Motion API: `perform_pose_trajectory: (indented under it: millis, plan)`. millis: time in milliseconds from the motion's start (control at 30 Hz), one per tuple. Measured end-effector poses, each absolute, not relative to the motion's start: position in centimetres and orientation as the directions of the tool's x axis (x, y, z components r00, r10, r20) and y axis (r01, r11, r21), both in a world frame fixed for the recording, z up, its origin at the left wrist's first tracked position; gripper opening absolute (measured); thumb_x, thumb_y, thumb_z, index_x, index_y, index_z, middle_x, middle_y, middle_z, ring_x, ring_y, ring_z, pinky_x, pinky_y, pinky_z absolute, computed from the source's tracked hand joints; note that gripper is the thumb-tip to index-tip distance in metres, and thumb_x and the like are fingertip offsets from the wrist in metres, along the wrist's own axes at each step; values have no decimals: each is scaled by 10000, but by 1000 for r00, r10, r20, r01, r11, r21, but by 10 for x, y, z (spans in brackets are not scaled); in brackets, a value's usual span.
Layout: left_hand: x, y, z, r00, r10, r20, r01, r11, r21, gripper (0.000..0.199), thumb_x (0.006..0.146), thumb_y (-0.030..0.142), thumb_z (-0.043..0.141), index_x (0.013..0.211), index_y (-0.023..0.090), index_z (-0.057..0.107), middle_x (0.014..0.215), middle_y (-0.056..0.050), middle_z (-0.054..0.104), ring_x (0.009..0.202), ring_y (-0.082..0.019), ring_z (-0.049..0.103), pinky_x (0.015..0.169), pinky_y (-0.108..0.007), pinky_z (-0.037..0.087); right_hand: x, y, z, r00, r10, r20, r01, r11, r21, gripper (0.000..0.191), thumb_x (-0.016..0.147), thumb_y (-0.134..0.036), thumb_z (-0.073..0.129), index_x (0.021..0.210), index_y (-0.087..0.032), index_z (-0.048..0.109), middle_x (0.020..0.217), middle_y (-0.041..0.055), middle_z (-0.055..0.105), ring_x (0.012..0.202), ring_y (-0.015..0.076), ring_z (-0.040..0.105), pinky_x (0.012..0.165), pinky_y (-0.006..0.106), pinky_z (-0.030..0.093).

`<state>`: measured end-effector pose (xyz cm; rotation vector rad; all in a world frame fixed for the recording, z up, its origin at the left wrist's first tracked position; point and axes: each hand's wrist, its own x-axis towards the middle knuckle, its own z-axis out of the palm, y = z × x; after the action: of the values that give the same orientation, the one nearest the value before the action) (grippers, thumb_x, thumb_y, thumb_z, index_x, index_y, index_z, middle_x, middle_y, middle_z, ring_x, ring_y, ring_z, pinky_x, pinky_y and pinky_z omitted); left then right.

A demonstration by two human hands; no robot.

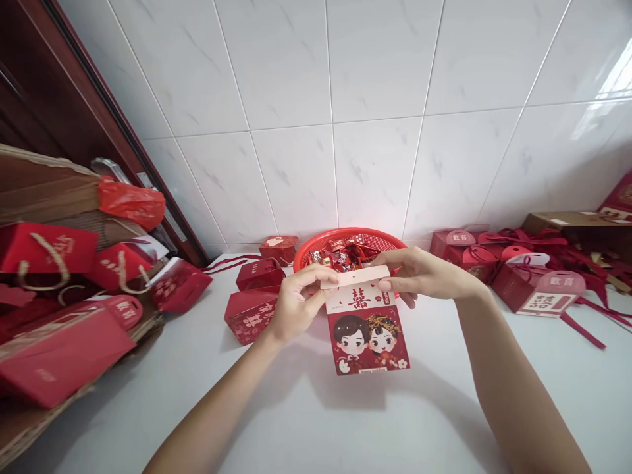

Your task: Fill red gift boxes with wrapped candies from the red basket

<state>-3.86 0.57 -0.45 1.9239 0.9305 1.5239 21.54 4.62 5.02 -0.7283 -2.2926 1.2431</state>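
A red and white wedding candy box (372, 336), printed with two cartoon figures, is held up above the table between my hands. My left hand (303, 296) pinches the top left corner at its pale folded flap. On the top right corner, the thumb and fingers of my right hand (417, 273) are closed. The box looks flat from this side; its back is hidden. Just behind it stands a red plastic basket (316, 242) with wrapped candies (340, 253) in it, partly covered by my hands.
Red gift boxes (249, 316) stand left of the basket. More boxes with ribbons (538, 289) lie at the right, beside an open carton (557, 220). A cardboard box (49, 181) full of red gift boxes is at the left. A tiled wall (291, 178) closes off the back.
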Motion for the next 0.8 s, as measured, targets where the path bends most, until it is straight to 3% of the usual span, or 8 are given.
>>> perform_pose_trajectory:
  millis: [133,300,400,600,700,800]
  plan:
    - [-37,4,-4,136,751,646,241,-658,713,86,852,205,666,855,194,751,928,-62,736,871,-178,683,698,-264,580,214,46,49,-747,655,115,253,440,-862,455,935,-578,577,972,-131,652,529,-51,563,413,97,543,404,216,416]
    - [-38,3,-3,213,738,640,171,-673,719,104,808,224,695,879,196,766,977,-78,729,947,-213,687,694,-275,590,211,44,50,-708,685,172,257,476,-841,384,913,-526,634,797,-160,617,532,-41,565,425,93,538,389,208,406]
    - [-38,4,-2,166,785,596,156,-618,771,162,805,303,722,916,191,758,972,-74,742,899,-211,697,689,-286,597,211,42,52,-687,692,224,225,495,-839,370,909,-492,647,734,-171,594,536,-43,551,430,84,517,395,207,410]
    - [-36,5,-8,9,823,568,197,-558,806,241,802,371,764,949,182,739,945,-55,771,809,-189,719,716,-291,611,210,45,50,-710,681,179,215,451,-866,366,897,-506,656,879,-141,665,627,-18,605,490,96,568,439,216,484]
    - [-35,6,-10,15,825,565,179,-558,810,233,797,352,779,949,182,729,975,-59,770,859,-193,727,761,-289,613,213,47,50,-738,652,174,197,454,-869,386,875,-507,684,926,-125,686,660,-11,615,513,97,579,459,220,507]
    - [-33,6,-12,80,841,535,107,-541,834,330,791,368,788,1050,185,699,1049,-79,760,922,-213,731,800,-312,616,223,45,54,-706,671,225,192,488,-852,379,872,-510,686,843,-131,691,628,-18,584,504,90,547,438,210,475]
